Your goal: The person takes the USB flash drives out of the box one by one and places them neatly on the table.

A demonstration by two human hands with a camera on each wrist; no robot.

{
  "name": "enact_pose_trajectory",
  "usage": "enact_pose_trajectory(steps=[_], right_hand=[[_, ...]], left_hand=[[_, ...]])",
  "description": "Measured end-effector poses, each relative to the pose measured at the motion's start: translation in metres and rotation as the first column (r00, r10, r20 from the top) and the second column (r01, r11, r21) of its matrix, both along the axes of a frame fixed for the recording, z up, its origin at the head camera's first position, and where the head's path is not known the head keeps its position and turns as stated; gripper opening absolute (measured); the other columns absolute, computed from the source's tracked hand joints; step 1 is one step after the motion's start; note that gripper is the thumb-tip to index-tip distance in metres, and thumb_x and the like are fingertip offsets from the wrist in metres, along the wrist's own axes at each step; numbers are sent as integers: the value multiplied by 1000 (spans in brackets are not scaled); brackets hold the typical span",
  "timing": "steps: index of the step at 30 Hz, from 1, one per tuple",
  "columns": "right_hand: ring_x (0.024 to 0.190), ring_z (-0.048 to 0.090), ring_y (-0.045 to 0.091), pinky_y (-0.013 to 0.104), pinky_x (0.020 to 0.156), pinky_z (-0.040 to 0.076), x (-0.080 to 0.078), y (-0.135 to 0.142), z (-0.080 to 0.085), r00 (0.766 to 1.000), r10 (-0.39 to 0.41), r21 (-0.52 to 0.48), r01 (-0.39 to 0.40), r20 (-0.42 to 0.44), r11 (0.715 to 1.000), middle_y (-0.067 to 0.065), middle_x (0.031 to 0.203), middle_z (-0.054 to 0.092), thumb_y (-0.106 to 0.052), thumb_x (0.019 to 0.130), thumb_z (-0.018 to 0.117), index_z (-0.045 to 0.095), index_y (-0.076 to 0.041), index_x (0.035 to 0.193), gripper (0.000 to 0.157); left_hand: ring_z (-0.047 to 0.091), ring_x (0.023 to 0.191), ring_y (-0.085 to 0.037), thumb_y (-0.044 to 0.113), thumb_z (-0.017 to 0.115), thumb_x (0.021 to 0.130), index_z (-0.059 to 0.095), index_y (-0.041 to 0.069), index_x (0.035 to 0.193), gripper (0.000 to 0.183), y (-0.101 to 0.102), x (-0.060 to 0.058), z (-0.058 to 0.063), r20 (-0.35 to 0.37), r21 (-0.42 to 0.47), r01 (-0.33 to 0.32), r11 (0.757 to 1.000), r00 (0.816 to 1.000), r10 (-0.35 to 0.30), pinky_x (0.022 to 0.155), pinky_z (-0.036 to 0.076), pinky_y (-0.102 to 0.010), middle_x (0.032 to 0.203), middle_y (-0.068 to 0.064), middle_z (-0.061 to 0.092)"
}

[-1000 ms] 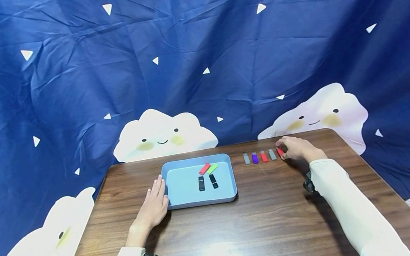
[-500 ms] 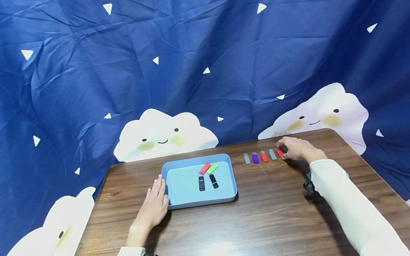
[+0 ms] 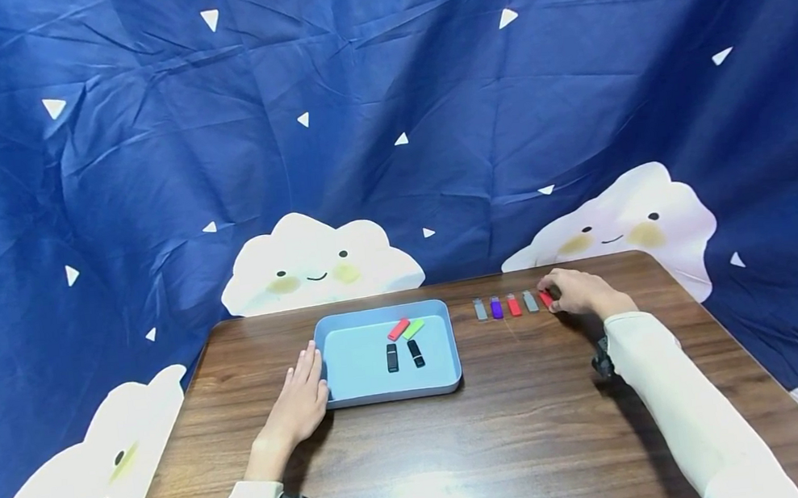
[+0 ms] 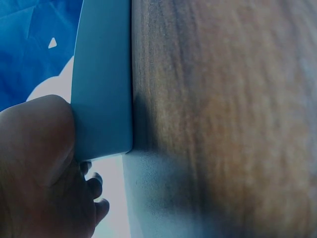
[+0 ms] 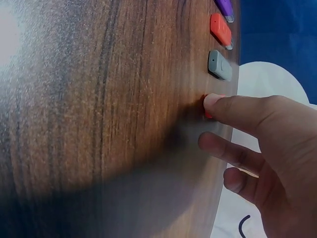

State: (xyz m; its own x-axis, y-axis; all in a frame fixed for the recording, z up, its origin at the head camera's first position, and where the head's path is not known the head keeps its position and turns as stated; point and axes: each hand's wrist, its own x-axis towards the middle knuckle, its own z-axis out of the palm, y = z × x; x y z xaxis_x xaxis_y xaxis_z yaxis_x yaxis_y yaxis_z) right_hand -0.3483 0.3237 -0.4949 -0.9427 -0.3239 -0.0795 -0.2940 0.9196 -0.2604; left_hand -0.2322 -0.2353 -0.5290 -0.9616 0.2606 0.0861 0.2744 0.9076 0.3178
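My left hand (image 3: 301,397) lies with straight fingers along the left wall of a light blue tray (image 3: 353,371); in the left wrist view the tray's wall (image 4: 103,79) sits against it. Over at the back right, my right hand (image 3: 579,292) pinches a red USB stick (image 3: 546,298) flat on the table, at the right end of a row. Its thumb and finger cover most of that stick (image 5: 207,113) in the right wrist view. Leftward in the row lie a grey stick (image 3: 530,301), a red stick (image 3: 514,305), a purple stick (image 3: 496,308) and another grey stick (image 3: 480,310).
Inside the tray are a red stick (image 3: 398,329), a green stick (image 3: 413,329) and two black sticks, one upright in view (image 3: 392,358), one slanted (image 3: 416,353). The wooden table (image 3: 535,429) ends behind the row, where a blue cloud-printed curtain (image 3: 429,116) hangs.
The right hand's fingers shift very slightly at the red USB stick, which stays at the row's end. My left hand and the tray keep still.
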Motion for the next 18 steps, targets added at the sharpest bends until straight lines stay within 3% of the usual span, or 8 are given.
enact_pose_trajectory(steps=[6, 12, 15, 18], right_hand=[[126, 64, 46, 69, 102, 52, -1, -4, 7, 999, 16, -23, -17, -38, 1000, 17, 131, 70, -16, 92, 78, 74, -7, 127, 37], [100, 71, 34, 64, 89, 56, -3, -15, 19, 995, 26, -18, -28, -97, 999, 7, 102, 75, -16, 94, 71, 78, -12, 105, 13], [89, 69, 26, 58, 81, 57, -6, -23, 26, 989, 57, -4, -58, -138, 998, 2, 90, 73, -15, 93, 71, 76, -15, 93, 5], [82, 65, 20, 52, 74, 57, -8, -32, 32, 982, 91, -3, -93, -168, 996, -2, 84, 70, -14, 91, 70, 73, -17, 85, 7]], left_hand=[[21, 163, -47, 15, 41, 111, 26, -12, 163, 61, -1, -2, -2, 5, 7, 4, 1000, 1000, -4, 131, 21, -67, 177, -24, 16], [21, 162, -49, 18, 37, 111, 26, -13, 163, 62, -6, -4, -11, -22, 11, 26, 1000, 999, -26, 130, 21, -68, 177, -26, 16], [21, 162, -49, 17, 38, 110, 26, -13, 163, 62, -4, -3, -8, -15, 19, 21, 1000, 1000, -21, 130, 21, -69, 176, -26, 17], [22, 162, -50, 15, 40, 110, 27, -14, 162, 61, -2, -2, -4, -9, 23, 15, 1000, 1000, -15, 130, 22, -69, 176, -27, 18]])
